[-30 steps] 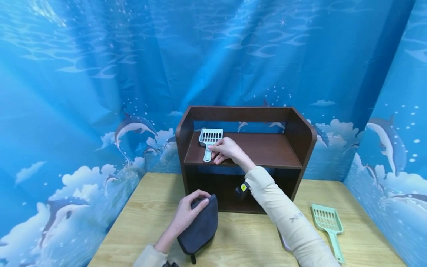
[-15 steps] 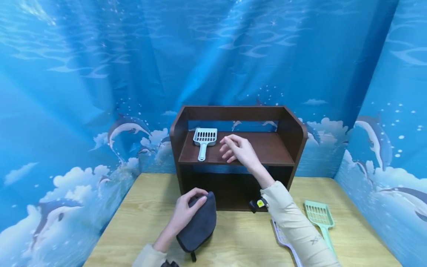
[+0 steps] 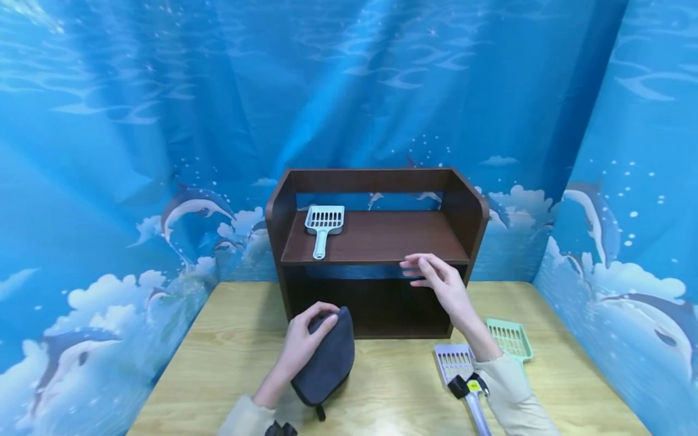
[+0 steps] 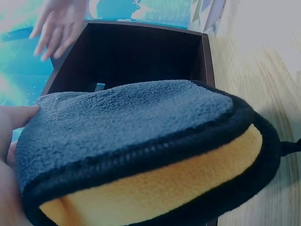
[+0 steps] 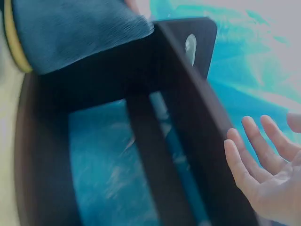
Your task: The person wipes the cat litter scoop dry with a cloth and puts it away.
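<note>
My left hand (image 3: 297, 348) pinches a folded towelling cloth (image 3: 329, 363) by its top corner, in front of the shelf's left half. In the left wrist view the cloth (image 4: 131, 117) is dark grey outside and yellow inside, with black edging and a small loop. A pale blue slotted litter scoop (image 3: 320, 243) lies on the left of the upper shelf board (image 3: 392, 236), handle toward me. Near the shelf's right front edge my right hand (image 3: 447, 290) hovers with loose, extended fingers and holds nothing. The right wrist view shows that hand (image 5: 270, 169) palm visible, beside the shelf.
The dark brown two-tier shelf (image 3: 277, 242) stands at the back of the wooden table (image 3: 392, 393). A lilac litter scoop (image 3: 452, 357) lies at its front right, partly under my right wrist. Farther right is a green litter scoop (image 3: 512, 339). A blue dolphin curtain (image 3: 349, 91) hangs behind.
My right hand has let go of the pale blue scoop on the upper board and moved right and toward me. The left hand keeps its hold on the cloth. The view has shifted slightly.
</note>
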{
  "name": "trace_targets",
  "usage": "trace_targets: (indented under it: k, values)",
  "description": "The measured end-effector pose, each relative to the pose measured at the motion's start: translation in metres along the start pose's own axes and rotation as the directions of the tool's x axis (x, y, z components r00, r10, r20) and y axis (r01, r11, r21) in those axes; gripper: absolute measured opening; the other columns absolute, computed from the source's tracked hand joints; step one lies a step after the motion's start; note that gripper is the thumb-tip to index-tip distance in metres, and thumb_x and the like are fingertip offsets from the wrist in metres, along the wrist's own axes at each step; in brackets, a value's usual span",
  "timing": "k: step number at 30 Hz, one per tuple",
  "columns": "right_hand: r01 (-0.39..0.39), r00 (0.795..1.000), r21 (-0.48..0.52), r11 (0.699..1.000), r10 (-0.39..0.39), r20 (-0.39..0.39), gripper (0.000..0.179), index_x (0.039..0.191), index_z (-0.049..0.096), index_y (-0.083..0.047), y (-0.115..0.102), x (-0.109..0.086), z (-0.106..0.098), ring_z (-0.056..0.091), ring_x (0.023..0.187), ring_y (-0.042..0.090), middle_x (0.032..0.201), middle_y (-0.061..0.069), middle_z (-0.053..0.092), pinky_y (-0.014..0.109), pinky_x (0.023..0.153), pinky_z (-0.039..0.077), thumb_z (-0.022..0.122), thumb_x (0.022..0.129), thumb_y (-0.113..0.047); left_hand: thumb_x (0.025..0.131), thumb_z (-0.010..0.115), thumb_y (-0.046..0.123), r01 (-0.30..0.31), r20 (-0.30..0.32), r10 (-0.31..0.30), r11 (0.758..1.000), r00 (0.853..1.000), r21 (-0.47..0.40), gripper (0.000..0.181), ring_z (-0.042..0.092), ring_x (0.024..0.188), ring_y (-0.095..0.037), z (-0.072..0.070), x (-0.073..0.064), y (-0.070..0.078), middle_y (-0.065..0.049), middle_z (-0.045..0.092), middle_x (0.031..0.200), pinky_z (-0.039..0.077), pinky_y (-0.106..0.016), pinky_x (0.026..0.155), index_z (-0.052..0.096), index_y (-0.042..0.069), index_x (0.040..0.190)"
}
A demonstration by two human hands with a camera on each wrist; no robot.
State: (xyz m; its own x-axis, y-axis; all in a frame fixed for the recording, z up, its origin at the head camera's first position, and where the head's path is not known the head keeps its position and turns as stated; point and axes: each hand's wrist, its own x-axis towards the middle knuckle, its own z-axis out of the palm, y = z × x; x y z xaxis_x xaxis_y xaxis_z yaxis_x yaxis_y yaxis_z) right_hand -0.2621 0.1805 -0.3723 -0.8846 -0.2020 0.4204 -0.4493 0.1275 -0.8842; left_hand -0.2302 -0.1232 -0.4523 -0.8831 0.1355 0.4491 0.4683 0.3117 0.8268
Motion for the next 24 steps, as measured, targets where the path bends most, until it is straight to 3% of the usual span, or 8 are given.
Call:
trace_targets:
  k: [7,14,20,24]
  values:
    - [-0.099,0.994,-0.035,0.994,0.097,-0.05,0.046,0.137,0.051,0.007,0.038,-0.042,-0.032,0.067,0.112,0.02,0.132,0.023,0.062,0.028,0.088,0.055,0.04,0.111,-0.029,0.097,0.07,0.019,0.009,-0.011,-0.009,1.0,1.0,-0.002,0.012,0.065,0.092,-0.014,0.003,-0.001,-0.001,0.003,0.073,0.104,0.051,-0.029,0.086,0.073,0.019,0.108]
    - [-0.229,0.97,-0.064,0.971,0.222,-0.095,0.047,0.138,0.051,0.009,0.066,-0.076,-0.053,0.07,0.103,0.014,0.128,0.023,0.065,0.032,0.086,0.057,0.04,0.111,-0.028,0.097,0.07,0.025,0.015,0.017,-0.014,1.0,1.0,-0.015,0.012,0.065,0.093,-0.012,0.004,-0.002,-0.004,0.005,0.073,0.105,0.051,-0.027,0.086,0.073,0.023,0.109]
    - [-0.344,0.928,-0.017,0.939,0.337,-0.161,0.05,0.135,0.05,0.014,0.077,-0.098,-0.068,0.07,0.093,0.014,0.112,0.006,0.073,0.033,0.079,0.059,0.04,0.111,-0.029,0.097,0.07,0.023,0.024,0.025,-0.023,0.999,0.999,-0.034,0.011,0.064,0.092,-0.013,0.008,-0.001,-0.003,0.006,0.073,0.104,0.051,-0.032,0.087,0.074,0.022,0.108]
    - [-0.431,0.879,0.0,0.902,0.42,-0.227,0.049,0.131,0.051,0.015,0.084,-0.113,-0.074,0.071,0.09,0.018,0.106,0.008,0.072,0.036,0.077,0.059,0.041,0.111,-0.028,0.096,0.071,0.018,0.04,0.018,-0.04,0.998,0.999,-0.043,0.012,0.064,0.092,-0.014,0.011,-0.001,-0.003,0.005,0.073,0.103,0.051,-0.033,0.087,0.074,0.021,0.107]
